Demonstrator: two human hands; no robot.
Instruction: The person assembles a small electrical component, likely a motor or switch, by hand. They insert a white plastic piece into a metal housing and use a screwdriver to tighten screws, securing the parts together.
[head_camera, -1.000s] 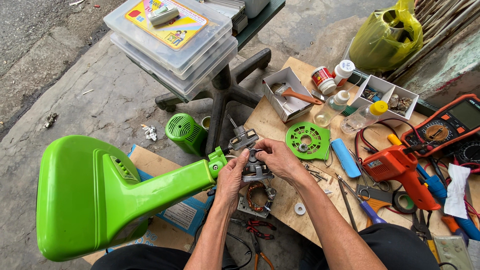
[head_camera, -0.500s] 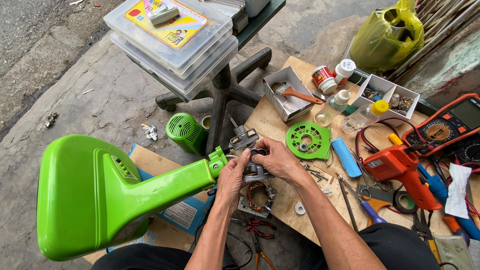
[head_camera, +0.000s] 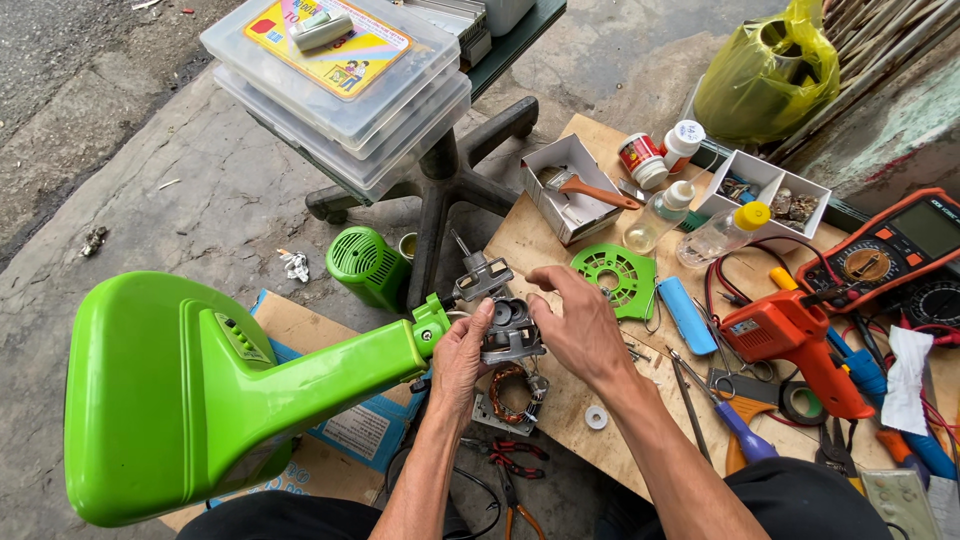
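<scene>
Barely any change: both hands stay on grey motor housing; left hand grips it, right hand pinches its top edge, work unmoved.

Head view looks down, close, over workboard

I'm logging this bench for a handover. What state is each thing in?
Left hand: grips the grey motor part.
Right hand: grips it from the other side.
Grey motor part: bare, out of its cover.
Green fan stand: lying tilted.
Green grille disc: detached, flat on the board.
Grey box: open.
Clear bottle: capped.
</scene>
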